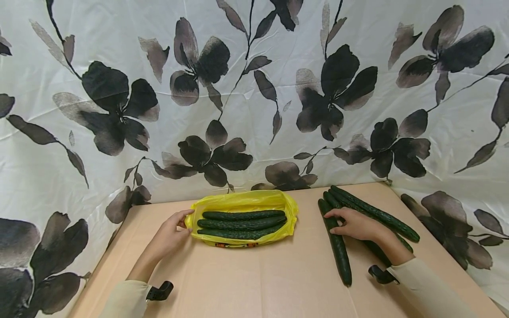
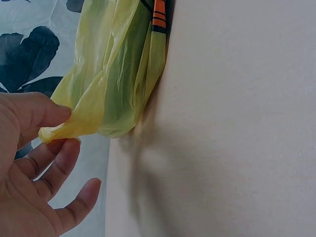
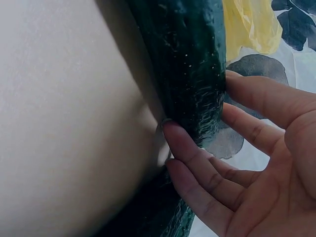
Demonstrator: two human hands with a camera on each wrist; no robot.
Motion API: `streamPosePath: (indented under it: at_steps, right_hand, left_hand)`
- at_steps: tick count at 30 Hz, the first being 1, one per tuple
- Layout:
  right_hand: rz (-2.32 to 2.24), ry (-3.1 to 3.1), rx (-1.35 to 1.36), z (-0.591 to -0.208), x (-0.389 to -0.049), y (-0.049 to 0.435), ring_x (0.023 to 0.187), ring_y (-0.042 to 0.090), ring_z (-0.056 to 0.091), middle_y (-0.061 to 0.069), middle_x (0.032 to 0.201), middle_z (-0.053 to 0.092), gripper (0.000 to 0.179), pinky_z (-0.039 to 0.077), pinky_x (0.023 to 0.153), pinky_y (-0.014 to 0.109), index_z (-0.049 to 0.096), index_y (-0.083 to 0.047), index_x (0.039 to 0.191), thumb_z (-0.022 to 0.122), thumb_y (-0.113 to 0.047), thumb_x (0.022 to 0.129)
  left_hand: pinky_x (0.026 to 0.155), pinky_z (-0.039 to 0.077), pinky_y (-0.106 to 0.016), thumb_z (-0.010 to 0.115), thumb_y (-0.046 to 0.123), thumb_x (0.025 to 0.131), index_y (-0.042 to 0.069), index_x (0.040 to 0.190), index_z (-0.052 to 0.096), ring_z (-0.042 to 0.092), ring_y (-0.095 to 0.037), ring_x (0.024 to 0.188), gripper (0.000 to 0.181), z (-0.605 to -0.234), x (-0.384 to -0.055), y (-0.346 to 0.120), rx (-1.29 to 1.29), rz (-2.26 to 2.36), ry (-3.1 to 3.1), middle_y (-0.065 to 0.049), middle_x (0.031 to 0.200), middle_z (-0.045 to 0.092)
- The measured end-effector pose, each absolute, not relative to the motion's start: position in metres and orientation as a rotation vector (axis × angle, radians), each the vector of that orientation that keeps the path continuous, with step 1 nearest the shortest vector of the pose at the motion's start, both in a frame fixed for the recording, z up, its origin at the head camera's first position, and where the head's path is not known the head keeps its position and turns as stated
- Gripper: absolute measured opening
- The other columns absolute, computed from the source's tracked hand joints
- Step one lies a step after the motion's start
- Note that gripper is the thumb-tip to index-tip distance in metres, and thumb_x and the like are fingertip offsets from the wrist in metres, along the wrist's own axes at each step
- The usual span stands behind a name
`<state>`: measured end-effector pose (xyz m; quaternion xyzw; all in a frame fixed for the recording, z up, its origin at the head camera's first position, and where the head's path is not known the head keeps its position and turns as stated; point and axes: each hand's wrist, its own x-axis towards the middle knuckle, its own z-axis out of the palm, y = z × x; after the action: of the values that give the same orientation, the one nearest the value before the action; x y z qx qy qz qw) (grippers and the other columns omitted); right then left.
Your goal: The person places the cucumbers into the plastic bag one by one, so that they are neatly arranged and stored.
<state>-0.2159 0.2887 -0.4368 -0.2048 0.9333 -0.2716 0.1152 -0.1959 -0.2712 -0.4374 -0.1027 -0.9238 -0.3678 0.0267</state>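
Observation:
A yellow plastic bag (image 1: 242, 201) lies on its side with its mouth spread open. Three dark green cucumbers (image 1: 243, 224) rest in it side by side. My left hand (image 1: 170, 237) pinches the bag's left end between thumb and fingers; in the left wrist view the bag's gathered yellow corner (image 2: 74, 127) shows between them. On the right, my right hand (image 1: 355, 224) holds a cucumber (image 1: 341, 258) near its far end. The right wrist view has the thumb on one side of that cucumber (image 3: 190, 64) and fingers on the other.
Several more cucumbers (image 1: 381, 216) lie slanted on the tan tabletop (image 1: 254, 282), partly under my right hand and forearm. A white cloth with dark flowers (image 1: 274, 115) hangs behind the table and down its sides. A black wrist device (image 1: 160, 291) sits at each sleeve.

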Motion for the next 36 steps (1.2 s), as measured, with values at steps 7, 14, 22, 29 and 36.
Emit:
streamPosePath:
  at_steps: [7, 14, 22, 29, 36]
  right_hand:
    - [-0.826, 2.699, -0.583, -0.4365, -0.2151, 0.2879, 0.091, 0.026, 0.05, 0.016, 0.115, 0.052, 0.057, 0.041, 0.074, 0.037, 0.06, -0.007, 0.137, 0.08, -0.026, 0.087]
    - [-0.807, 2.687, -0.574, -0.4383, -0.2163, 0.2905, 0.086, 0.023, 0.049, 0.015, 0.114, 0.05, 0.061, 0.04, 0.071, 0.035, 0.058, -0.008, 0.14, 0.081, -0.026, 0.086]
    - [-0.802, 2.655, -0.531, -0.4356, -0.2141, 0.2876, 0.084, 0.023, 0.049, 0.014, 0.113, 0.05, 0.06, 0.039, 0.069, 0.036, 0.056, -0.01, 0.142, 0.078, -0.018, 0.087]
    - [-0.841, 2.651, -0.536, -0.4393, -0.2136, 0.2866, 0.088, 0.023, 0.049, 0.015, 0.117, 0.049, 0.07, 0.041, 0.072, 0.037, 0.055, -0.01, 0.142, 0.084, -0.032, 0.082]
    - [-0.82, 2.659, -0.521, -0.4425, -0.2145, 0.2806, 0.084, 0.023, 0.047, 0.016, 0.11, 0.046, 0.072, 0.039, 0.069, 0.036, 0.055, -0.012, 0.142, 0.085, -0.036, 0.081]
  left_hand:
    - [0.08, 0.047, -0.031, 0.067, -0.001, 0.089, 0.0, 0.144, 0.052, 0.059, -0.025, 0.1, 0.057, -0.4382, -0.197, -0.2712, -0.301, -1.138, -2.857, -0.011, 0.107, 0.062]
    - [0.08, 0.047, -0.031, 0.067, -0.003, 0.088, -0.001, 0.143, 0.052, 0.059, -0.025, 0.1, 0.057, -0.4368, -0.1968, -0.2707, -0.31, -1.142, -2.856, -0.011, 0.107, 0.062]
    - [0.081, 0.046, -0.032, 0.067, -0.004, 0.088, -0.001, 0.143, 0.052, 0.058, -0.024, 0.099, 0.057, -0.4383, -0.1981, -0.2716, -0.31, -1.145, -2.858, -0.01, 0.105, 0.062]
    - [0.079, 0.046, -0.031, 0.067, -0.003, 0.088, 0.0, 0.143, 0.053, 0.058, -0.023, 0.098, 0.057, -0.44, -0.1982, -0.2728, -0.318, -1.153, -2.847, -0.009, 0.103, 0.062]
    - [0.08, 0.047, -0.031, 0.067, -0.004, 0.088, -0.001, 0.142, 0.053, 0.059, -0.023, 0.098, 0.056, -0.4396, -0.198, -0.2724, -0.327, -1.153, -2.842, -0.009, 0.102, 0.062]
